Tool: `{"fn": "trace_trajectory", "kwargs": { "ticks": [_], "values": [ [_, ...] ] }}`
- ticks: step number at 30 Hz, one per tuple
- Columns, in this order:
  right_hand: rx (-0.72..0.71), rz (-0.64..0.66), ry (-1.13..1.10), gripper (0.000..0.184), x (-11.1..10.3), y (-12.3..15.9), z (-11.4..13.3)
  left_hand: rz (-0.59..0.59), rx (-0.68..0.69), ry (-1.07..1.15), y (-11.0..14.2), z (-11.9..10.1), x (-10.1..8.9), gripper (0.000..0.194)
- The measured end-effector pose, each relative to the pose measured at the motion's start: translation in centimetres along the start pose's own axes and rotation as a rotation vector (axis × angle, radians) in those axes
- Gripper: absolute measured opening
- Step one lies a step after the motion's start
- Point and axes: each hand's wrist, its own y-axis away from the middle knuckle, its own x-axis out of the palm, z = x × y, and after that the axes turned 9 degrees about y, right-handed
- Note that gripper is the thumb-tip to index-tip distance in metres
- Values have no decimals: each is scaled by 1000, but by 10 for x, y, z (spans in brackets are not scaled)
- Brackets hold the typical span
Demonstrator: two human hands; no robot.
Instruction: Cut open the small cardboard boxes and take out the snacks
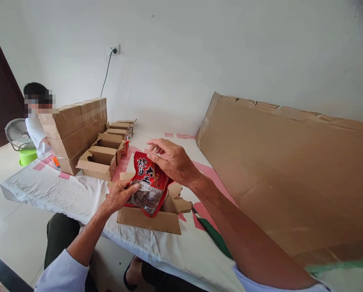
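A red food packet (149,176) with dark lettering and a clear lower window is held tilted over an open cardboard box (149,221). My left hand (120,196) grips the packet's left side, its thumb lying across the front. At the upper right edge, my right hand (174,160) has its thumb on the packet, with the fingers partly behind and above it. The box has its flaps spread, and the packet hides most of its inside.
Several open boxes (99,162) stand in a row at the left, with a red packet (125,148) beside them. Stacked closed cartons (75,134) stand near a seated person (37,129). A large cardboard sheet (291,170) leans at the right. A dark green strip (213,233) lies on the cloth-covered table (62,194).
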Motion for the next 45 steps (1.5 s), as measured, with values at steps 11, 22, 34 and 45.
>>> {"fn": "trace_trajectory", "kwargs": {
  "ticks": [11, 22, 34, 45],
  "values": [
    [716, 85, -822, 66, 71, 99, -3, -171, 127, 30, -3, -4, 8, 59],
    [722, 119, -996, 63, 75, 106, -10, -164, 49, 201, -15, -10, 6, 63],
    [757, -36, -1033, 57, 87, 95, -16, -147, 85, 163, -28, -13, -3, 64],
    [872, -113, -1069, 55, 94, 94, -30, -76, 74, 38, -31, -13, -8, 63]
  ]
}}
